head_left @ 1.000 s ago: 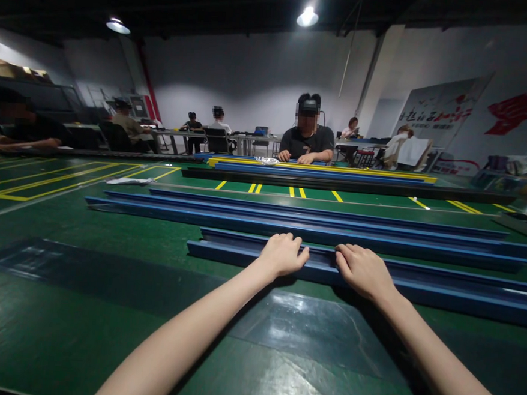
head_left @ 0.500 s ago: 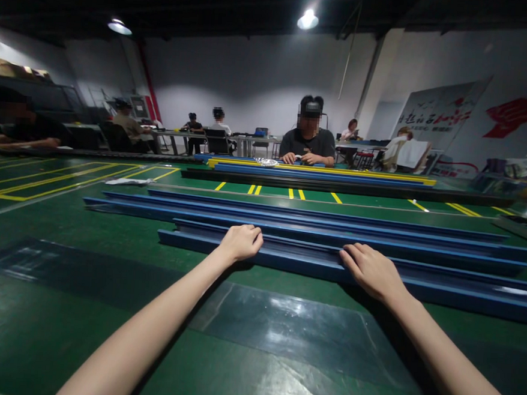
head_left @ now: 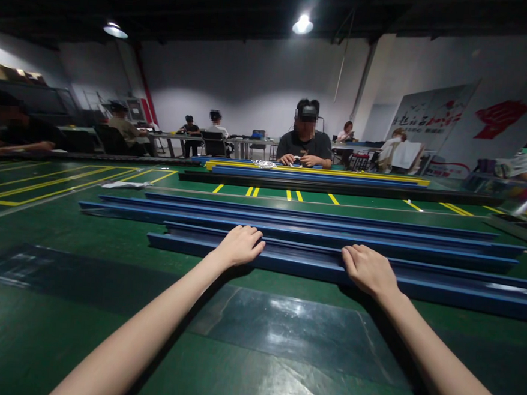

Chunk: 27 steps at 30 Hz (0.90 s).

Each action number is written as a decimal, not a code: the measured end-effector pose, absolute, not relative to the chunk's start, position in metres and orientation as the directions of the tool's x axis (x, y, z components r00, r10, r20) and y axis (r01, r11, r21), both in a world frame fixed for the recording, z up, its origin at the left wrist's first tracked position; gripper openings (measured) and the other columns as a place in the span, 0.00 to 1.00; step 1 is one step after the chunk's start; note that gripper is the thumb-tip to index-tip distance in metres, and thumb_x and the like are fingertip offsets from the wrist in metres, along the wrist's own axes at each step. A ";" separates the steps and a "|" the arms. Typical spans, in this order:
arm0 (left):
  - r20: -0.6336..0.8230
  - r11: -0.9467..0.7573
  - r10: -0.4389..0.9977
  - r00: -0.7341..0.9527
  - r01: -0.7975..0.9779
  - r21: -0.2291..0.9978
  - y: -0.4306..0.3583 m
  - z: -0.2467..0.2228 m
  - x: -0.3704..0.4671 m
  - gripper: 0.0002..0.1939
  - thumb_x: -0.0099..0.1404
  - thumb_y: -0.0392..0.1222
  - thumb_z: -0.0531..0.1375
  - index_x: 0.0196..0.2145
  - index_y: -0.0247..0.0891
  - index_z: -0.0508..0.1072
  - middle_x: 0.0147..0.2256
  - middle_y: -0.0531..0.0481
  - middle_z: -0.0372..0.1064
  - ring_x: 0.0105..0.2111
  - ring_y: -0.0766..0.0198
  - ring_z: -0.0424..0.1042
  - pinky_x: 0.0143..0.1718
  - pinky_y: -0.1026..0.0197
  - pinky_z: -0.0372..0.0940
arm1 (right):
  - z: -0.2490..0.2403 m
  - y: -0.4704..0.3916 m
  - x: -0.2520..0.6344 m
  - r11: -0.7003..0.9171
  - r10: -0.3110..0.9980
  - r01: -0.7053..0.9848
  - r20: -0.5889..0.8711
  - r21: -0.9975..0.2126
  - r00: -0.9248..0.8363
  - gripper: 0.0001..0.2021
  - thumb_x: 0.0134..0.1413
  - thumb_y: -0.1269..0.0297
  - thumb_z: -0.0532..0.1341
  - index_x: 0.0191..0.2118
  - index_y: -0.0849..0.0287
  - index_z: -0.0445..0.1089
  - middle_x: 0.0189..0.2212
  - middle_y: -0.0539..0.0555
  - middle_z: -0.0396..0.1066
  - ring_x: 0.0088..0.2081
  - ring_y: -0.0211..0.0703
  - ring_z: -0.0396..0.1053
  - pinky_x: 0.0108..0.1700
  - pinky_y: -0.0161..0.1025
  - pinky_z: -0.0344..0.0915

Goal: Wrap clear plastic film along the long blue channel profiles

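A long blue channel (head_left: 299,263) lies across the green table, nearest of the blue channels. My left hand (head_left: 242,246) grips it left of the middle, fingers over the far wall and thumb on the inner side. Farther right, my right hand (head_left: 369,267) is closed on the same channel, its fingers curled over the top and partly hidden. Just behind it lie more blue channels (head_left: 199,213), roughly parallel. In front of the held channel, a clear sheet (head_left: 290,326) lies flat on the table between my forearms.
Beyond a black rail (head_left: 336,187) lie yellow (head_left: 359,176) and blue strips. A person (head_left: 305,140) sits across the table, with hands near the strips. Another person (head_left: 20,123) leans at the far left. Yellow tape marks the green table (head_left: 40,218).
The held channel has shifted slightly left relative to the channels behind it. Both hands still grip it. The camera view has turned slightly to the right.
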<state>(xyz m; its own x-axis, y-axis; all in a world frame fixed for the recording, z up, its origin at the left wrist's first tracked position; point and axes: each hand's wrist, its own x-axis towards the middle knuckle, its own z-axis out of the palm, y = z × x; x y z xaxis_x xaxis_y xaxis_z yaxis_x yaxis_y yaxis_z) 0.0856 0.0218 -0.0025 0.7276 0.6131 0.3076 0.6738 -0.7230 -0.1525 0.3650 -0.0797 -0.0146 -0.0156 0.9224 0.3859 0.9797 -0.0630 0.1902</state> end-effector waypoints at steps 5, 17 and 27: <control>0.302 -0.764 0.571 0.763 0.629 -0.146 0.009 0.004 0.126 0.17 0.64 0.41 0.42 0.37 0.35 0.68 0.36 0.45 0.69 0.38 0.60 0.67 0.39 0.58 0.56 | -0.013 -0.075 0.347 -0.069 0.915 0.978 0.403 0.197 -0.016 0.20 0.57 0.63 0.41 0.26 0.59 0.67 0.26 0.54 0.70 0.32 0.42 0.67 0.30 0.36 0.52; 0.316 -0.670 0.685 0.657 0.738 -0.082 -0.001 -0.012 0.146 0.14 0.62 0.39 0.43 0.34 0.35 0.67 0.33 0.44 0.68 0.35 0.58 0.68 0.37 0.57 0.60 | -0.010 -0.062 0.296 -0.023 0.913 0.988 0.405 0.151 -0.040 0.18 0.57 0.65 0.42 0.28 0.60 0.67 0.29 0.57 0.70 0.32 0.42 0.66 0.31 0.37 0.52; 0.302 -0.639 0.707 0.640 0.760 -0.116 0.016 -0.008 0.111 0.15 0.61 0.39 0.43 0.33 0.37 0.68 0.31 0.46 0.69 0.34 0.60 0.69 0.35 0.60 0.61 | -0.009 -0.067 0.319 0.101 0.895 0.975 0.411 0.196 -0.175 0.20 0.59 0.59 0.40 0.33 0.61 0.66 0.31 0.56 0.67 0.36 0.42 0.63 0.37 0.37 0.50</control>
